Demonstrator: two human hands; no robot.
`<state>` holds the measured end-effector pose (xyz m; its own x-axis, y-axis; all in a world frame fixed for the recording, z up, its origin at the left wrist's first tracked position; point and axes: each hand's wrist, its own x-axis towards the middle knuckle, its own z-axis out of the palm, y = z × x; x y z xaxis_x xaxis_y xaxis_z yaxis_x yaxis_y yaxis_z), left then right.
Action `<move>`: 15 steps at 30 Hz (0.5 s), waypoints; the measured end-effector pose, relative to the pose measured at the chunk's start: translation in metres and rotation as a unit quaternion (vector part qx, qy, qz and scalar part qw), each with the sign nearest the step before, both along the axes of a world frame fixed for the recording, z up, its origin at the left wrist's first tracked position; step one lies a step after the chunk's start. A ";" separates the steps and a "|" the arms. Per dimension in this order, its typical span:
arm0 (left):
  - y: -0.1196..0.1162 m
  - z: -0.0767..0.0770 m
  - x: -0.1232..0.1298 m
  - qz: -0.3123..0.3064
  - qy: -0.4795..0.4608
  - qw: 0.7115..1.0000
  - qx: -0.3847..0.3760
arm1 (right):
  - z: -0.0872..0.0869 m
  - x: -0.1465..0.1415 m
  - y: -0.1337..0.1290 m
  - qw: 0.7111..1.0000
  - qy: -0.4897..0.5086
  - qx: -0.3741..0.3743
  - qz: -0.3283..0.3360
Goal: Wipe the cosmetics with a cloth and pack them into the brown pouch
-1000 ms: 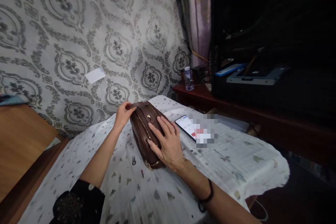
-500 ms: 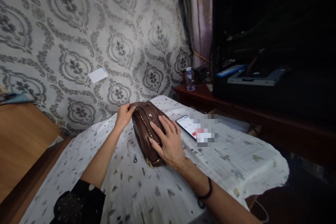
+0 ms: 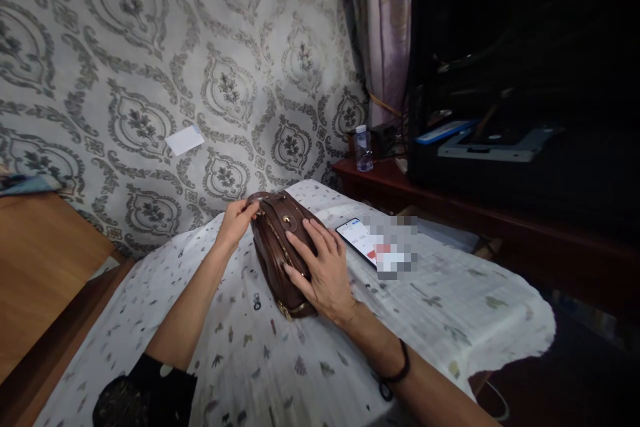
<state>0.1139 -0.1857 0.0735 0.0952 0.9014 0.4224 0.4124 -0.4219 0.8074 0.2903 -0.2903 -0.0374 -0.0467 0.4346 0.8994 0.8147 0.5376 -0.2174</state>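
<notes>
A brown leather handbag (image 3: 280,247) with gold zippers and a small gold clasp lies on the patterned white cloth. At its far left end, the thumb and fingers of my left hand (image 3: 237,223) are pinched together on the zipper (image 3: 267,219); the small part between the fingertips is mostly hidden. My right hand (image 3: 325,270) rests on the near right part of the bag with its fingers spread, pressing on the top. To the right of the bag lies a phone (image 3: 357,240) with a lit screen, partly pixelated.
The white cloth (image 3: 420,320) covers the surface under the bag. A clear bottle (image 3: 364,150) stands on a dark red table (image 3: 345,167) behind, beside a large black screen-like object (image 3: 520,33). A wooden panel (image 3: 45,267) is at left. A white card (image 3: 185,140) is on the patterned wall.
My left fingertips have shifted very slightly at the bag's far end. The right hand stays spread on the bag, and the view has turned a little.
</notes>
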 end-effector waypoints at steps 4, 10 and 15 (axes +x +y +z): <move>-0.001 -0.002 0.001 -0.002 -0.009 1.000 -0.010 | 0.001 -0.001 -0.002 1.000 0.009 0.003 0.001; -0.002 0.000 0.008 -0.008 0.021 0.999 0.046 | 0.000 -0.003 -0.002 0.997 0.076 0.008 0.011; 0.014 0.011 0.025 -0.030 0.089 0.993 0.076 | -0.001 -0.002 -0.001 0.998 0.063 0.024 0.009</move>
